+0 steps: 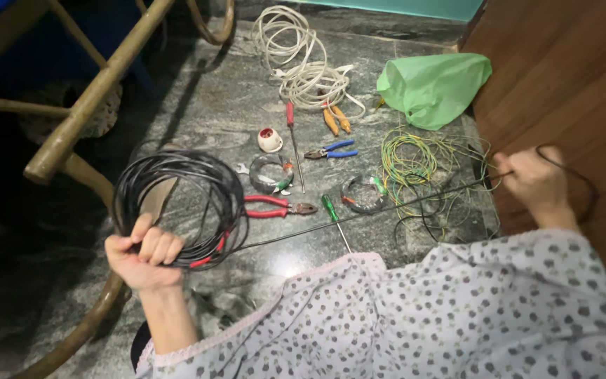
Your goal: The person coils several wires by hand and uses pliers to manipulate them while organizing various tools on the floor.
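Head view is looking down past a spotted sleeve (457, 316) at a polished stone floor (212, 105). Nearest, the left hand (145, 256) is closing its fingers in a fist around the bottom of a coil of black wire (177, 203), holding the loops upright so that they are staying bunched and not spilling; red bands are showing on the coil just beside the fist. One strand of black wire (359, 214) is running out of the coil and stretching taut across the floor to the right hand (534, 182), which is pinching it with narrow, curled fingers close to a wooden panel (569, 84); the line is staying straight because the two hands are holding it well apart.

Under that strand, tools are lying within reach: red-handled pliers (275, 207), a green-handled screwdriver (332, 216), two small rolls of tape (271, 172), blue-handled pliers (331, 150) and a red-handled screwdriver (293, 144). A white lamp holder (269, 140) is sitting beside the tape. A loose tangle of yellow and green wire (415, 165) is spreading near the right hand.

Farther off, orange-handled cutters (337, 119) are touching a heap of white cable (303, 63), and a crumpled green plastic bag (433, 88) is resting against the panel. A cane chair frame (85, 105) is standing at the left.
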